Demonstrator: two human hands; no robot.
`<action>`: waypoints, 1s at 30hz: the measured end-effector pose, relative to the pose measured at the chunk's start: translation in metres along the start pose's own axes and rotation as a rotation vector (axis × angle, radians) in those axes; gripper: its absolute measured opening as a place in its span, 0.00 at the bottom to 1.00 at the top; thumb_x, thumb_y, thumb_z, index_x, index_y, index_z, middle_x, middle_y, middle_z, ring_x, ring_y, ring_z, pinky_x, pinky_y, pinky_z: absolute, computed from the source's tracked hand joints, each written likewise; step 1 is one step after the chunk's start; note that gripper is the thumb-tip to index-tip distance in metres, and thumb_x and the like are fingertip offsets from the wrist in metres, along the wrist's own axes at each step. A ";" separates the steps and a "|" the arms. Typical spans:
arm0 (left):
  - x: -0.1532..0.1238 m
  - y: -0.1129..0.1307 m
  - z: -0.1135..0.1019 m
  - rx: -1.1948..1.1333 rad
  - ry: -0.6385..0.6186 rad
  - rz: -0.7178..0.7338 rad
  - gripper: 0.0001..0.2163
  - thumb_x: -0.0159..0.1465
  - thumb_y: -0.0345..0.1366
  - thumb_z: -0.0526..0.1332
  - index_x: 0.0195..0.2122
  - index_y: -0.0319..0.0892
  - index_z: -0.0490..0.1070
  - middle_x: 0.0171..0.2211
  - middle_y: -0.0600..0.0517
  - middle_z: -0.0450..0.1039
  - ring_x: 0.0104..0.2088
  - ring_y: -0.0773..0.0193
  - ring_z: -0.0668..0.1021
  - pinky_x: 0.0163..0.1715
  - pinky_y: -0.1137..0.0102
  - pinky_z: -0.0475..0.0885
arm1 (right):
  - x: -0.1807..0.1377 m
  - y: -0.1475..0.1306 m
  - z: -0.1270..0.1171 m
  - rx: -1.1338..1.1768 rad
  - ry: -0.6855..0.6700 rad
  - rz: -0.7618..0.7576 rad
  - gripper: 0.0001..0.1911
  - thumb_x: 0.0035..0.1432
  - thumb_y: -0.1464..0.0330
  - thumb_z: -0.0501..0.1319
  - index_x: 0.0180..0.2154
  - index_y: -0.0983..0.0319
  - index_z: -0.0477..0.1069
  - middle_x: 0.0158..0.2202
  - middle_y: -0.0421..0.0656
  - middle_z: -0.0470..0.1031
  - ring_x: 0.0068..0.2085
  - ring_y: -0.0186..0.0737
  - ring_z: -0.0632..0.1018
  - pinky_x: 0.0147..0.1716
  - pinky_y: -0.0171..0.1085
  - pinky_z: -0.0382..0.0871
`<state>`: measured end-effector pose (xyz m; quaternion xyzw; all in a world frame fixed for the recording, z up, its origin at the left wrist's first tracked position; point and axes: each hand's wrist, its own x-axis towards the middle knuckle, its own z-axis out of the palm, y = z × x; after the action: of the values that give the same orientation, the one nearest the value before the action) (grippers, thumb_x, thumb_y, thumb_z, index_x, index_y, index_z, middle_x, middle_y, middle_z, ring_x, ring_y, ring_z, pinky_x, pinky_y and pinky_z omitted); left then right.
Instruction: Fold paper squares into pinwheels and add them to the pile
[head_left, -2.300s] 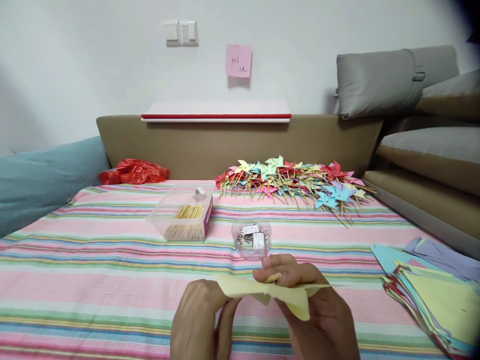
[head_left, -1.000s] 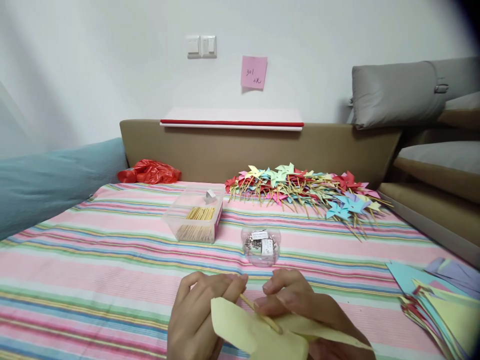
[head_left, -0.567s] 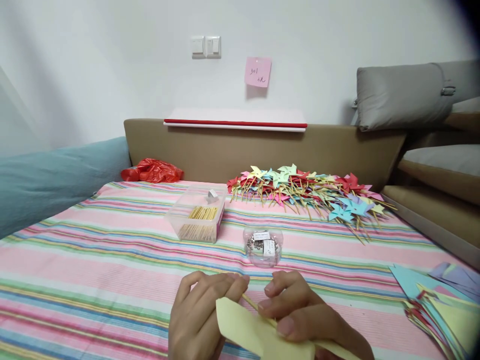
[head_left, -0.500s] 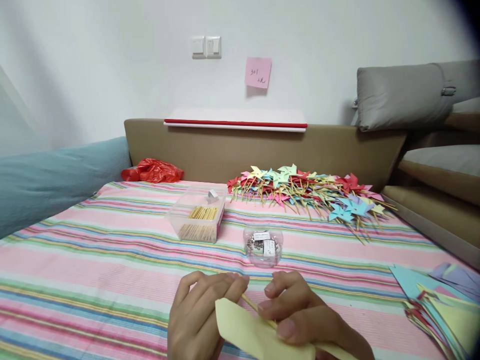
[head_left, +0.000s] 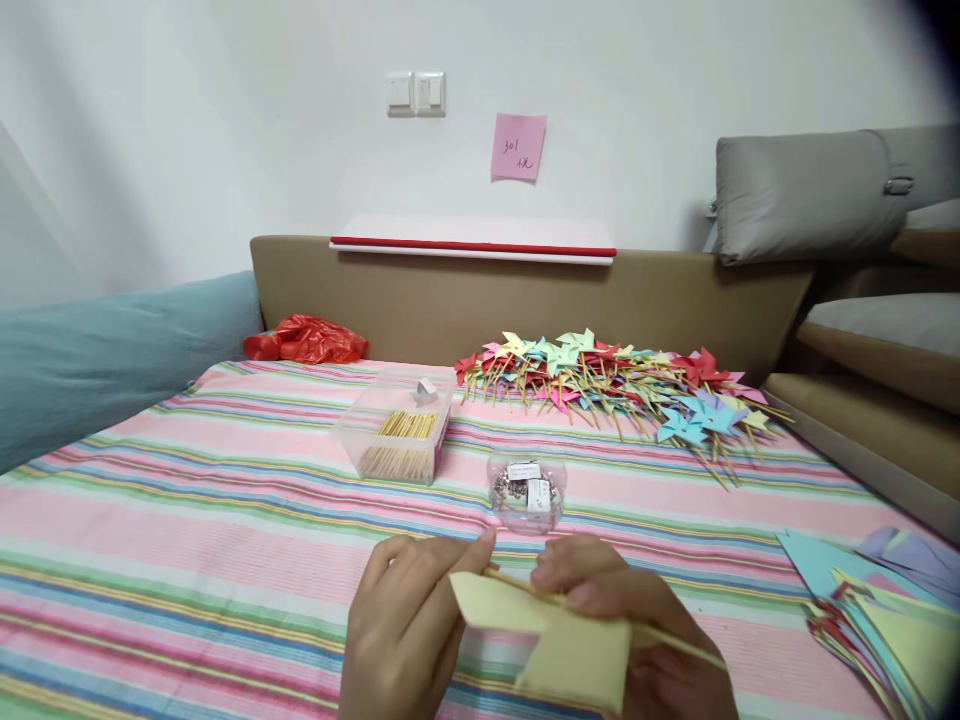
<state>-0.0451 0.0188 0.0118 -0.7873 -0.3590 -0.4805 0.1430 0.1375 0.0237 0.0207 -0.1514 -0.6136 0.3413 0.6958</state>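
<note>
My left hand (head_left: pixel 401 630) and my right hand (head_left: pixel 637 640) are low in the middle, both pinched on a folded pale yellow paper piece (head_left: pixel 559 640). A thin wooden stick (head_left: pixel 660 632) runs along the paper's top edge between my fingers. Just beyond my hands stands a small clear round tub of metal pins (head_left: pixel 526 492). A clear box of wooden sticks (head_left: pixel 396 440) sits to its left. A big heap of finished coloured paper pinwheels (head_left: pixel 607 380) lies further back.
All this rests on a pink striped sheet (head_left: pixel 187 520). A stack of coloured paper squares (head_left: pixel 892 620) lies at the right edge. A red plastic bag (head_left: pixel 304 342) lies by the brown headboard (head_left: pixel 525 300). A teal pillow (head_left: pixel 97 350) is at left, grey cushions (head_left: pixel 802 195) at right.
The camera has tilted up slightly. My hands have turned the yellow paper so its flat side faces me, and the stick has swung from slanting to nearly level along the top.
</note>
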 end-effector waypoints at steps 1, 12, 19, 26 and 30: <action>0.000 -0.002 0.002 0.014 -0.025 -0.025 0.18 0.67 0.25 0.60 0.57 0.41 0.70 0.41 0.47 0.81 0.39 0.59 0.80 0.40 0.64 0.70 | -0.004 0.005 -0.002 0.053 0.072 0.104 0.07 0.61 0.68 0.67 0.42 0.53 0.78 0.39 0.40 0.83 0.43 0.39 0.82 0.43 0.36 0.78; 0.003 0.011 0.015 -0.379 -0.605 -0.672 0.17 0.71 0.44 0.53 0.29 0.45 0.75 0.28 0.53 0.78 0.32 0.61 0.79 0.33 0.70 0.69 | -0.009 0.014 -0.012 0.350 0.717 0.909 0.22 0.45 0.61 0.77 0.42 0.53 0.75 0.41 0.36 0.80 0.41 0.37 0.78 0.38 0.34 0.75; 0.004 0.016 0.025 -0.813 -0.500 -1.028 0.18 0.67 0.51 0.57 0.31 0.44 0.78 0.30 0.51 0.81 0.37 0.57 0.80 0.41 0.70 0.70 | -0.010 0.020 -0.012 0.136 0.474 1.006 0.30 0.54 0.41 0.62 0.51 0.52 0.75 0.54 0.43 0.76 0.55 0.48 0.74 0.46 0.41 0.71; 0.001 0.024 0.038 -0.905 -0.395 -1.036 0.18 0.66 0.50 0.59 0.31 0.42 0.79 0.30 0.50 0.79 0.36 0.57 0.79 0.39 0.70 0.72 | -0.013 0.028 0.003 0.061 0.083 0.876 0.23 0.55 0.49 0.67 0.28 0.64 0.76 0.24 0.38 0.66 0.29 0.32 0.66 0.31 0.32 0.66; -0.001 0.026 0.043 -0.920 -0.514 -0.995 0.18 0.66 0.51 0.59 0.35 0.42 0.80 0.33 0.48 0.80 0.37 0.55 0.80 0.41 0.68 0.74 | -0.015 0.034 0.001 0.062 0.189 0.945 0.27 0.51 0.46 0.67 0.33 0.65 0.78 0.23 0.37 0.64 0.26 0.31 0.65 0.25 0.30 0.64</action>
<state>0.0013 0.0251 -0.0073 -0.5992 -0.4584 -0.3909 -0.5272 0.1261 0.0376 -0.0117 -0.4229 -0.4012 0.6230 0.5216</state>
